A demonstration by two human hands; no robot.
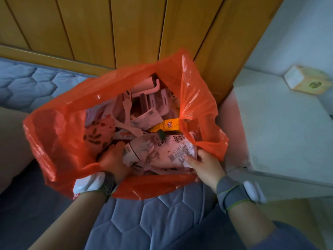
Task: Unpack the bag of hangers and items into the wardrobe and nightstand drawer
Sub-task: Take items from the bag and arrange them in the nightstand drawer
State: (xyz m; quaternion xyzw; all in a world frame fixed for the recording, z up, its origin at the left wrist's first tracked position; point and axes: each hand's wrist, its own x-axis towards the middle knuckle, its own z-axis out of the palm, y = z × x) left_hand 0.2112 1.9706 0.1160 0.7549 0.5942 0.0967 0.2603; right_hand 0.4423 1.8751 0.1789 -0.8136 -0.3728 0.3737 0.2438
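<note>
An open orange plastic bag (pixel 59 141) stands on the blue quilted mattress (pixel 153 219). Inside it lie white plastic hangers (pixel 128 114), a lint roller (pixel 144 85), a yellow packet (pixel 166 126), a red patterned cloth item (pixel 98 136) and a large white printed package (pixel 158 150). My left hand (pixel 113 159) reaches into the bag and holds the package's left end. At the package's right end my right hand (pixel 205 165) grips it, beside the bag's rim.
A wooden headboard (pixel 126 29) rises behind the bag. A white nightstand (pixel 281 132) stands to the right, with a small tissue box (pixel 306 80) on top. A beige surface (pixel 12 141) lies at the left.
</note>
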